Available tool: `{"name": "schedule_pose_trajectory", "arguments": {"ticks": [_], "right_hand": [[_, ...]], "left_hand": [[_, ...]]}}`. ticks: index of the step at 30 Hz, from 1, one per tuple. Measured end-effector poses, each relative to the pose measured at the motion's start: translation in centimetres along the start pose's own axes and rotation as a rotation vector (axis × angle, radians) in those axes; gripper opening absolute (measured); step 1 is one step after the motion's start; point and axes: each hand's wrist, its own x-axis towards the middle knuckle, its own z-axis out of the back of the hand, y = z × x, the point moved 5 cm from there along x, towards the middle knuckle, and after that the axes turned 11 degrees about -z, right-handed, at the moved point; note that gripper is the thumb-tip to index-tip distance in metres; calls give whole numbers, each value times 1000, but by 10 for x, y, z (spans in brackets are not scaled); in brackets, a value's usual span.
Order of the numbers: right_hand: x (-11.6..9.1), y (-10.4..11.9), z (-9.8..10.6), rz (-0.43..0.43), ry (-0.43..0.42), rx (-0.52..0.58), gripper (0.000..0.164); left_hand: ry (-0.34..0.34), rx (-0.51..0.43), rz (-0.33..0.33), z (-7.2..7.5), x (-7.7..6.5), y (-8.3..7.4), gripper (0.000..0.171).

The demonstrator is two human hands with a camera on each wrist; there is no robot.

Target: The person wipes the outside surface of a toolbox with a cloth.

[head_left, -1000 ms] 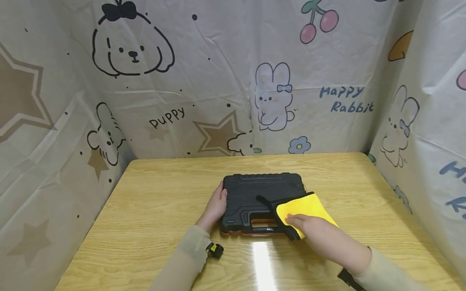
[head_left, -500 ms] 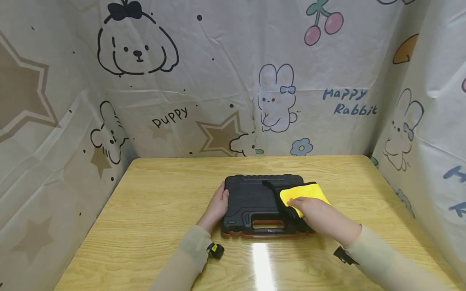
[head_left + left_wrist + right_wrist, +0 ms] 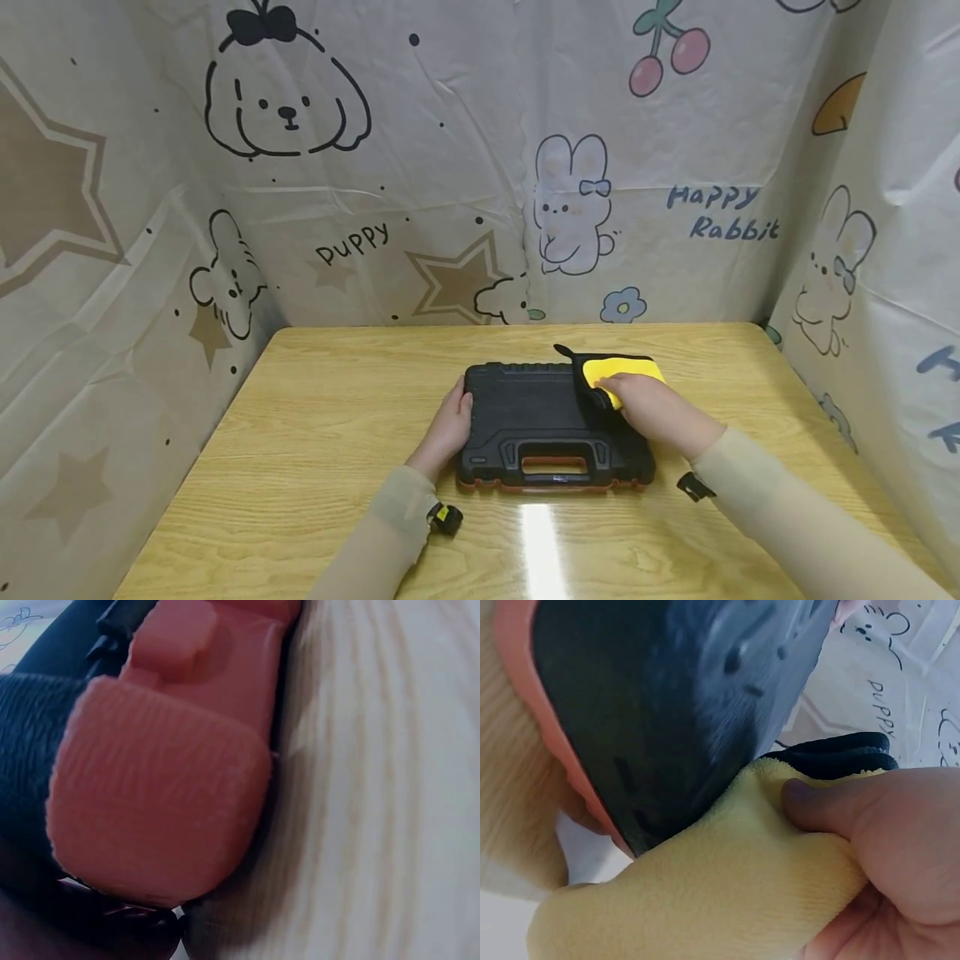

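Observation:
A black plastic tool case [image 3: 517, 408] with an orange-red underside [image 3: 165, 787] lies flat on the wooden table, its handle towards me. At its left side my left hand [image 3: 450, 419] grips the edge; the left wrist view shows mostly the case's corner and little of that hand. My right hand [image 3: 651, 407] holds a yellow cloth [image 3: 626, 367] with a black border over the far right corner of the lid. In the right wrist view, the thumb [image 3: 817, 804] pinches the bunched cloth [image 3: 705, 892] against the case; the other fingers are largely hidden.
The light wooden table [image 3: 337, 400] extends around the case on all sides. A curtain [image 3: 450, 167] printed with cartoon animals hangs behind the table and along both sides. A bright light reflection falls on the wood in front of the case.
My right hand has slid the cloth from the case's near right part up to its far right corner, uncovering the handle area. The left hand stays at the left side.

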Motion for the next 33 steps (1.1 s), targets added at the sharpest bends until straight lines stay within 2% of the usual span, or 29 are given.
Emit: {"name": "schedule_pose_trajectory", "arguments": {"ticks": [6,14,24,33], "right_hand": [[9,-7,0,-2,-24,18,39],[19,-14,0,-58,-21,40,39],[27,-24,-1,-47,-92,45,39],[22,-26,-5,-53,-35,51,47]], "left_hand": [[9,6,2,-1,0,-1,55],[10,13,3,-2,0,-2,55],[7,2,23,-4,-1,-1,55],[-14,-4,29,-3,0,1,55]]}}
